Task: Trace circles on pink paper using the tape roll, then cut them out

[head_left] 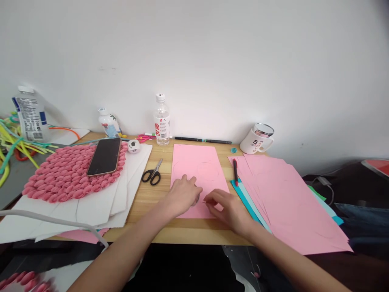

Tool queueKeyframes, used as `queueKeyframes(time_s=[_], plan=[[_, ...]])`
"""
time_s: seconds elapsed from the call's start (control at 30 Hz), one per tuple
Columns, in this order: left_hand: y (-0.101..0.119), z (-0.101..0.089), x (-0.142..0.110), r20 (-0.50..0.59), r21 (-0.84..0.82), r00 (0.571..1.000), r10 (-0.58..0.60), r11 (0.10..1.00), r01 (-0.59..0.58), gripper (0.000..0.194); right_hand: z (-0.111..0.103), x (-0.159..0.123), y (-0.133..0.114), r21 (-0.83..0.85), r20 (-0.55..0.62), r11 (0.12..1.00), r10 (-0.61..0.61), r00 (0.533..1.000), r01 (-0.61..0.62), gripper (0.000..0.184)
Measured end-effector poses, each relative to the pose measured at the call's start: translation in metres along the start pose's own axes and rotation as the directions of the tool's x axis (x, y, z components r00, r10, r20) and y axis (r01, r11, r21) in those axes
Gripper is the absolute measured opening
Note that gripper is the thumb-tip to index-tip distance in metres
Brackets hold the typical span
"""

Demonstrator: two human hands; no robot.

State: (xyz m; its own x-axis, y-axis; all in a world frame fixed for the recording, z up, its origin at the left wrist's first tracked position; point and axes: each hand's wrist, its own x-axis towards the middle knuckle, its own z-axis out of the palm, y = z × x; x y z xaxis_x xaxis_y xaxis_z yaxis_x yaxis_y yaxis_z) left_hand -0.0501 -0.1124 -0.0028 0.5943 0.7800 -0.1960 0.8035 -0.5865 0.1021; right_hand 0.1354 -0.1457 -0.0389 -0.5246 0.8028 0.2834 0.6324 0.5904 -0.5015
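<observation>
A pink sheet of paper [194, 162] lies on the wooden table [152, 194], with a faint drawn circle [207, 171] on it. My left hand [182, 194] rests on the sheet's lower part, fingers curled over a small dark round object [197, 198] that is mostly hidden. Just to its right, my right hand [227, 207] is closed in a pinch on the paper, fingertips pointing at the round object. Something thin may sit in the pinch, but I cannot make it out.
Black-handled scissors [152, 173] lie left of the sheet. A phone [105, 156] sits on a pink woven mat [60, 178] over white sheets [91, 207]. A water bottle [161, 119], a black pen [202, 140] and a mug [257, 140] line the wall. A red pen [235, 171] and stacked pink paper [291, 202] lie to the right.
</observation>
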Motion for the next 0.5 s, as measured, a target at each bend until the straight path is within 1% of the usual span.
queueKeyframes(time_s=[0.03, 0.1, 0.2, 0.27, 0.33, 0.43, 0.5], plan=[[-0.001, -0.003, 0.0, 0.017, -0.003, 1.0, 0.002, 1.0, -0.002, 0.014, 0.009, -0.008, -0.009, -0.04, -0.036, 0.999, -0.02, 0.999, 0.018, 0.016], [0.0, -0.01, 0.0, 0.046, -0.002, 0.999, 0.005, 1.0, -0.005, 0.013, 0.029, -0.017, -0.027, -0.151, -0.085, 0.981, -0.133, 0.987, 0.119, 0.018], [0.004, -0.02, -0.002, 0.082, 0.008, 0.997, 0.003, 1.0, -0.004, 0.014, 0.059, -0.015, -0.049, -0.323, -0.08, 0.922, -0.253, 0.964, 0.215, 0.018], [0.006, -0.025, -0.002, 0.106, 0.021, 0.994, 0.0, 1.0, -0.002, 0.016, 0.075, -0.006, -0.059, -0.417, -0.078, 0.885, -0.265, 0.961, 0.21, 0.018], [0.007, -0.028, -0.002, 0.133, 0.031, 0.991, 0.002, 1.0, -0.006, 0.019, 0.086, 0.005, -0.066, -0.492, -0.061, 0.848, -0.261, 0.963, 0.198, 0.022], [0.007, -0.029, 0.002, 0.158, 0.058, 0.987, 0.017, 0.998, -0.026, 0.024, 0.095, 0.018, -0.073, -0.558, -0.02, 0.81, -0.233, 0.972, 0.182, 0.025], [0.007, -0.03, 0.005, 0.175, 0.081, 0.984, 0.028, 0.996, -0.043, 0.028, 0.098, 0.026, -0.077, -0.585, -0.006, 0.798, -0.182, 0.983, 0.145, 0.025]])
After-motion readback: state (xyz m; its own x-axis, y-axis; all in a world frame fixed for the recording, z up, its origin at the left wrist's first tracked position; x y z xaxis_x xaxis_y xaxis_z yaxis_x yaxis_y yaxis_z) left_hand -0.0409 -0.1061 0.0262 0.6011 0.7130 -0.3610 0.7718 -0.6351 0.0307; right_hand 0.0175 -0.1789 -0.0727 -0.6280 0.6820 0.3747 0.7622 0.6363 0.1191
